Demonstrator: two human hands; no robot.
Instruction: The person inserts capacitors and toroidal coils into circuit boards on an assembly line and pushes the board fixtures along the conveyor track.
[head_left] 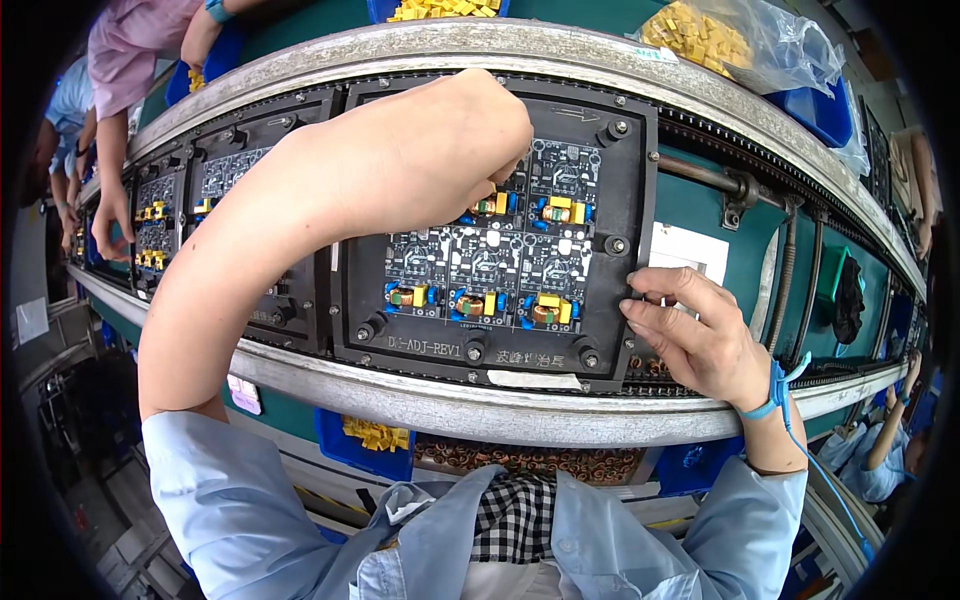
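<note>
A black soldering carrier (625, 200) lies on the conveyor in front of me, holding several small black circuit boards (565, 170) in two rows. Copper toroid coils (547, 310), yellow block parts and blue disc parts stand on the boards. My left hand (450, 150) reaches across the carrier, curled over the upper row; its fingertips are hidden beneath it, close to a board with a coil. Beside the carrier's right edge, my right hand (705, 335) pinches something small and dark between thumb and fingers, too covered to name. A blue strap (772, 392) circles my right wrist.
Metal rails (420, 405) run along both conveyor sides. Near me are a blue bin of yellow parts (375, 435) and many copper coils (530, 460). Beyond the far rail lies a bag of yellow parts (700, 40). A co-worker's hand (112, 220) is over carriers at left.
</note>
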